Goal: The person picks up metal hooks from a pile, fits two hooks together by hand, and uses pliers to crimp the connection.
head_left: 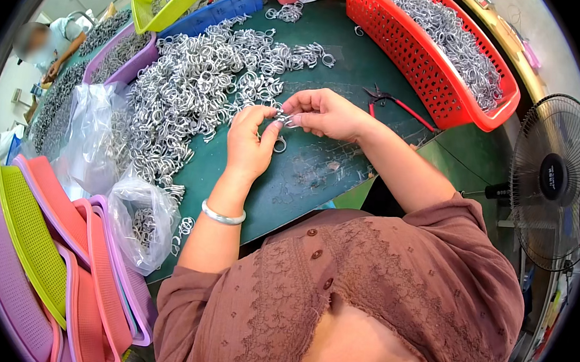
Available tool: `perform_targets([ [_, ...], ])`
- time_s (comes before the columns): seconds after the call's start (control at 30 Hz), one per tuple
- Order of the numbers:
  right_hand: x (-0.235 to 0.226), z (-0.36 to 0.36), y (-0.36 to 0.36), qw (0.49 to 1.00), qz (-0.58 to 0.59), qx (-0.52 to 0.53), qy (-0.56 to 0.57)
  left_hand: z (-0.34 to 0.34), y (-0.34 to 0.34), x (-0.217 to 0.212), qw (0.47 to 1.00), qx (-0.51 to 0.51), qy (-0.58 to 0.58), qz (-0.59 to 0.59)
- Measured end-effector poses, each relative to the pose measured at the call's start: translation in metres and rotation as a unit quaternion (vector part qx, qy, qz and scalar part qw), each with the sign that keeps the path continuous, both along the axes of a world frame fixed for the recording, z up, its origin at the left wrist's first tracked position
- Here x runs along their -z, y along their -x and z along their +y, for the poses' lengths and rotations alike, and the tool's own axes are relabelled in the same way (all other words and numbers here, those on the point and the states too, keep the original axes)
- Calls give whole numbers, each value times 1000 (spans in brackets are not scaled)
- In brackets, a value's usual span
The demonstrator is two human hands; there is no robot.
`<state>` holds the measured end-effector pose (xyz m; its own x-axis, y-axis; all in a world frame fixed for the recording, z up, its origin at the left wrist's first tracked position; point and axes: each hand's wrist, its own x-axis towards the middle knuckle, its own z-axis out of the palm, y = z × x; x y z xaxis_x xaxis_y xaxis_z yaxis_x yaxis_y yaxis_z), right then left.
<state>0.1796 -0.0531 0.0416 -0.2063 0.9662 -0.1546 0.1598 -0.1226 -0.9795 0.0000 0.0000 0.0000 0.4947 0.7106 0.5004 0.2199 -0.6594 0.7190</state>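
Above the front part of the green table my two hands meet, fingertips pinched together. My left hand, with a light bangle on its wrist, is closed on a small silvery metal ring piece. From the right, my right hand closes its thumb and fingers on the same piece; its exact shape is partly covered by the fingers. Just below the fingertips is another metal ring; whether it is linked to the held piece I cannot tell. A large heap of similar metal rings spreads beyond and left of my hands.
Red-handled pliers lie right of my hands. A red basket full of rings stands at the back right, a fan beyond it. Plastic bags and stacked colored baskets crowd the left. Another person sits far left.
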Motion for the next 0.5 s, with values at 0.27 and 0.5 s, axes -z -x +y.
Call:
perform_targets([
  [0.27,0,-5,7,995,64,71,-36,-6,-4,-1,921,125,276,-246],
  [0.5,1,-8,3,991,99,45,-84,-5,1,-13,845,121,438,-283],
])
